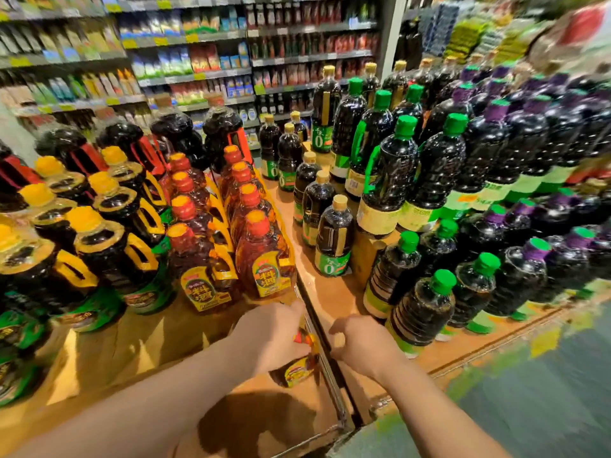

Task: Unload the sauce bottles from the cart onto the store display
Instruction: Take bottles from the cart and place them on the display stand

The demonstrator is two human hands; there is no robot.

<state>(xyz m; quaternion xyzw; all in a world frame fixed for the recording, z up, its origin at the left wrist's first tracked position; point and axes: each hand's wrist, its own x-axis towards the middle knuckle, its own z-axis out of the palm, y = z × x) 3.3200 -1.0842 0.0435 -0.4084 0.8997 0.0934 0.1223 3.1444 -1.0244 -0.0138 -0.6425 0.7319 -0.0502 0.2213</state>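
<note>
My left hand (274, 335) grips an amber sauce bottle (297, 371) with a red cap, yellow handle and yellow label, held low over the front of the left wooden display platform (132, 352). Just behind it stand two rows of the same amber bottles (264, 256). My right hand (362, 345) hovers beside the bottle over the right wooden platform (330, 292), fingers curled with nothing seen in them. The cart is not in view.
Dark bottles with yellow caps and handles (99, 246) fill the left platform. Gold-capped bottles (332, 239) and green-capped bottles (420, 312) stand on the right one. A metal rail (332, 381) runs between the platforms. Stocked shelves (185, 61) line the back; grey floor (545, 391) lies at right.
</note>
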